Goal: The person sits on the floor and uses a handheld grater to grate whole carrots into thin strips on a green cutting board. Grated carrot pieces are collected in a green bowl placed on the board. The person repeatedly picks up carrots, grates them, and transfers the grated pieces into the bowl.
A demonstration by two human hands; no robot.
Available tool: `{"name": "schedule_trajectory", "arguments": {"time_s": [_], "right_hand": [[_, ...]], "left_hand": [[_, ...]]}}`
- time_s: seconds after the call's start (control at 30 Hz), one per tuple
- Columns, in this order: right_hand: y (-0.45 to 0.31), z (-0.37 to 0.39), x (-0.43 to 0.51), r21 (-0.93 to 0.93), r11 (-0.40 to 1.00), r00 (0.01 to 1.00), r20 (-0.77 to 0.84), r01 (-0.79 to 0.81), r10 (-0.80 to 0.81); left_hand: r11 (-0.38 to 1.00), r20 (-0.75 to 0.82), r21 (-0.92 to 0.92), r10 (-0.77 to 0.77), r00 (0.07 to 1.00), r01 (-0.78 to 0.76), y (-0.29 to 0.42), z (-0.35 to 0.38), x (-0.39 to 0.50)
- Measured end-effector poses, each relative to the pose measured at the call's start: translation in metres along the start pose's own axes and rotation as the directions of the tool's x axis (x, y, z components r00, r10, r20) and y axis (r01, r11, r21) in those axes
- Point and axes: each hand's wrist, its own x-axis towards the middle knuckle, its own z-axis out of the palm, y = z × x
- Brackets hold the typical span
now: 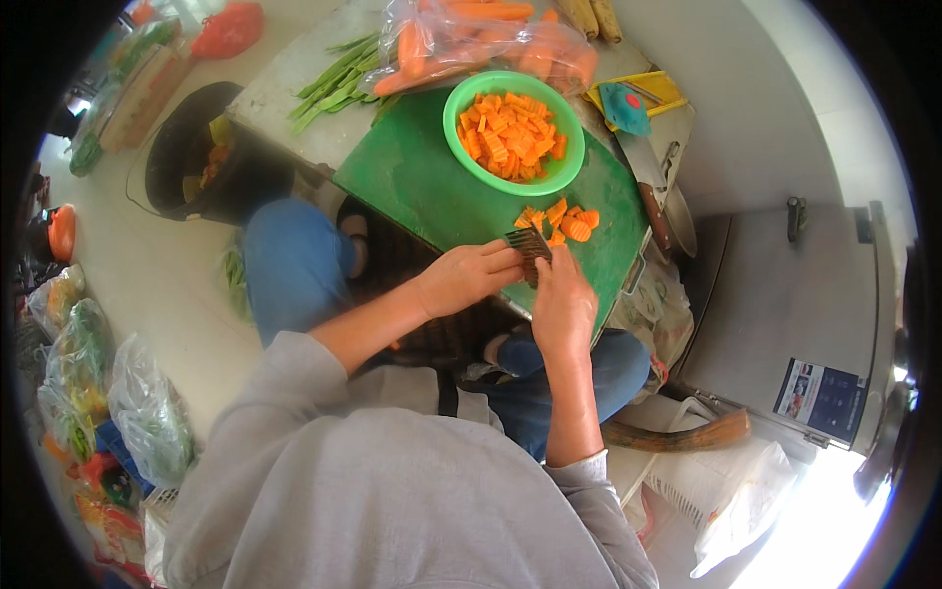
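Observation:
My right hand (pixel 565 302) grips a dark crinkle-cutter blade (pixel 527 250) with a ridged metal face, just above the front part of the green cutting board (pixel 434 177). From the left, the fingers of my left hand (pixel 467 278) pinch the same blade at its side. Several wavy-cut carrot pieces (pixel 575 227) lie on the board right behind the blade. Farther back on the board stands a light green plastic bowl (pixel 450 132), holding many crinkle-cut carrot chunks (pixel 508 140).
Whole carrots in a clear plastic bag (pixel 478 44) and green bean pods (pixel 335 81) lie behind the board. A cleaver (pixel 642 158) and a yellow-framed peeler or grater (pixel 662 92) are at right. A black bucket (pixel 173 169) with scraps stands left, a metal cabinet (pixel 787 316) right.

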Motion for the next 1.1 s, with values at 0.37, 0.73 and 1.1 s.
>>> {"name": "schedule_trajectory", "arguments": {"time_s": [0.37, 0.73, 1.1], "right_hand": [[0.005, 0.010, 0.001, 0.027, 0.999, 1.000, 0.006, -0.027, 0.027], [-0.003, -0.006, -0.007, 0.017, 0.999, 0.999, -0.028, -0.046, 0.047], [-0.002, -0.004, -0.003, -0.003, 1.000, 0.998, -0.057, 0.005, -0.005]], "left_hand": [[0.995, -0.016, -0.080, -0.055, 0.998, 0.053, 0.003, -0.005, -0.002], [0.996, -0.038, -0.028, -0.087, 0.995, 0.086, 0.000, -0.001, 0.000], [0.996, -0.033, -0.046, -0.082, 0.996, 0.081, -0.004, -0.001, 0.005]]}}
